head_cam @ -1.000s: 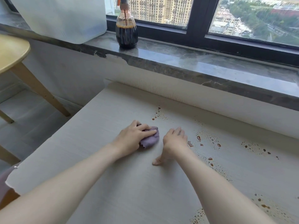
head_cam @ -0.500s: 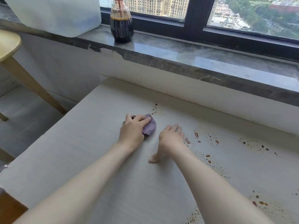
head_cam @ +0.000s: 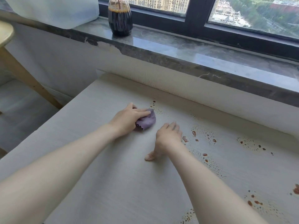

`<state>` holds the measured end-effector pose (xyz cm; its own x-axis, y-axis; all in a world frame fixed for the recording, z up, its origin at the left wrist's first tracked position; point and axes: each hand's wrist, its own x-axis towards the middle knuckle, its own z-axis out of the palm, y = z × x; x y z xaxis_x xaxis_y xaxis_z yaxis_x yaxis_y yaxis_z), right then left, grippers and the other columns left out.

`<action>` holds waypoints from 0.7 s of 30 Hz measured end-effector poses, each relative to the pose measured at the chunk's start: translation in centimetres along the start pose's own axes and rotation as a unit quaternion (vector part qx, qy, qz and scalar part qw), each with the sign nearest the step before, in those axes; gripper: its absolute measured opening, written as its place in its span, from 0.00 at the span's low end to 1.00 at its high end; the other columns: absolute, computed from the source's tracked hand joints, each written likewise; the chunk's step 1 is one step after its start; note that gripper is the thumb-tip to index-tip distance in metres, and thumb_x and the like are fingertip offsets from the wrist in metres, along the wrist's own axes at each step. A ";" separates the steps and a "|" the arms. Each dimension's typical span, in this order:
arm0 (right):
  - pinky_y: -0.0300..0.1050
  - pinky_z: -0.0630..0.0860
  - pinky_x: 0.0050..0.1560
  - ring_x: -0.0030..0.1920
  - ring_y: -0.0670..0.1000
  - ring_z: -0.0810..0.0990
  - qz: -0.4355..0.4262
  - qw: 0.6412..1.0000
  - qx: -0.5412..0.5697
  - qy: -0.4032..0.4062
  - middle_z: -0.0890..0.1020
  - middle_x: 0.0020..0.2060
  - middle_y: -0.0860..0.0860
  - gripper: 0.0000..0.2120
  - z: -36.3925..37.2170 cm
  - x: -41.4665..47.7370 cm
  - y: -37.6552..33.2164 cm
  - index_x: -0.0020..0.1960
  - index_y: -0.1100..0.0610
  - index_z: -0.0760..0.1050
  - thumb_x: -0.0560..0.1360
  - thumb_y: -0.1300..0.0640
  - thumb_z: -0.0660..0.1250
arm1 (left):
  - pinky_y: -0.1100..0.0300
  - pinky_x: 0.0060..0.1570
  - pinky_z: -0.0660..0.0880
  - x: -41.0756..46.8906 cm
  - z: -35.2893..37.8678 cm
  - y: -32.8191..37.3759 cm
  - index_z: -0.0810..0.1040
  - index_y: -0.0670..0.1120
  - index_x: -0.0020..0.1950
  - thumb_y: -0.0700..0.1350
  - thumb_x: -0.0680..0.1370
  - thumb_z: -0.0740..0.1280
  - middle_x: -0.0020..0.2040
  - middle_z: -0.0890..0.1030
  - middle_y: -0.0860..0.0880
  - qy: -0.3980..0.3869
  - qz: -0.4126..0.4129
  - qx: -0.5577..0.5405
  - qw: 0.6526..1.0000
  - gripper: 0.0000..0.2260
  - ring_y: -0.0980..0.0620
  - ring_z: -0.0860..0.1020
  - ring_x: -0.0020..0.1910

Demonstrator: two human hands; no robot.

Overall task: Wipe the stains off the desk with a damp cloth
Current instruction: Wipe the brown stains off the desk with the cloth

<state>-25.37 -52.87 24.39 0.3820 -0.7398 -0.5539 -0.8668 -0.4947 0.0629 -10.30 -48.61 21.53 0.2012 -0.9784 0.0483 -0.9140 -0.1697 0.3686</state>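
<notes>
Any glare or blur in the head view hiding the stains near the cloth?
Head view: daylight glare sits on the sill, not the desk; stains read sharply; cloth under the left hand is clear; wide-angle bending curves the edges.

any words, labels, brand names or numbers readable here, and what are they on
None can be read.
Ribbed glass bottle of dark liquid on the grey marble windowsill: no label shows.
White plastic container: blank.
Purple cloth under the left hand: no print.
Buildings outside the window: too far for any signs.
</notes>
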 end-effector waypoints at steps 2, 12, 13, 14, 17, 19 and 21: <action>0.55 0.47 0.75 0.76 0.64 0.43 -0.003 1.000 -0.016 -0.006 0.41 0.74 0.67 0.68 0.0 -0.4 0.1 0.74 0.70 0.36 0.59 0.36 0.77 | 0.50 0.53 0.73 0.7 0.3 0.1 0.72 0.52 0.68 0.35 0.75 0.59 0.63 0.75 0.51 0.034 -0.079 0.013 0.996 0.24 0.45 0.66 0.57; 0.56 0.46 0.75 0.76 0.64 0.42 -0.001 1.000 -0.022 -0.019 0.40 0.74 0.68 0.70 -0.4 -0.7 0.0 0.74 0.70 0.35 0.57 0.36 0.77 | 0.54 0.49 0.70 1.5 0.8 -0.1 0.69 0.52 0.71 0.39 0.78 0.58 0.66 0.73 0.50 0.021 -0.034 0.057 0.998 0.22 0.45 0.66 0.58; 0.56 0.46 0.75 0.76 0.64 0.42 0.003 1.000 -0.024 -0.020 0.40 0.74 0.67 0.70 -0.4 -0.7 -0.1 0.74 0.70 0.35 0.57 0.36 0.78 | 0.54 0.49 0.69 1.8 1.1 0.6 0.69 0.51 0.69 0.39 0.77 0.57 0.64 0.74 0.49 0.042 -0.091 0.047 0.994 0.20 0.44 0.65 0.58; 0.56 0.47 0.75 0.76 0.64 0.42 0.007 0.999 -0.024 -0.021 0.41 0.74 0.67 0.70 -0.4 -0.6 -0.2 0.74 0.69 0.36 0.57 0.36 0.78 | 0.53 0.49 0.68 2.0 1.4 1.7 0.69 0.50 0.68 0.39 0.77 0.57 0.64 0.74 0.50 0.055 -0.121 0.048 0.990 0.20 0.44 0.65 0.58; 0.55 0.48 0.75 0.76 0.63 0.44 0.015 0.999 -0.021 -0.023 0.43 0.75 0.66 0.69 -0.6 -0.4 -0.3 0.74 0.68 0.38 0.57 0.38 0.79 | 0.51 0.51 0.71 1.6 2.2 3.8 0.68 0.50 0.70 0.39 0.77 0.58 0.68 0.71 0.53 0.041 -0.056 0.071 0.995 0.21 0.44 0.65 0.58; 0.55 0.47 0.75 0.76 0.63 0.44 0.021 0.999 -0.013 -0.023 0.43 0.75 0.66 0.66 -0.7 0.0 -0.5 0.75 0.68 0.38 0.59 0.40 0.79 | 0.51 0.49 0.73 0.6 1.9 3.1 0.68 0.51 0.71 0.38 0.77 0.60 0.70 0.69 0.55 0.013 0.029 0.064 0.997 0.22 0.44 0.65 0.58; 0.55 0.46 0.75 0.76 0.63 0.44 0.031 0.999 -0.012 -0.024 0.43 0.75 0.66 0.65 -0.7 0.3 -0.7 0.75 0.68 0.38 0.60 0.41 0.79 | 0.50 0.48 0.75 0.5 1.3 1.5 0.69 0.51 0.71 0.38 0.77 0.61 0.70 0.70 0.55 0.015 0.096 0.061 0.993 0.22 0.44 0.67 0.58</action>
<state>-24.41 -53.04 24.77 0.3109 -0.7471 -0.5874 -0.8803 -0.4594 0.1184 -12.00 -49.47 20.92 0.0280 -0.9906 0.1341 -0.9722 0.0042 0.2342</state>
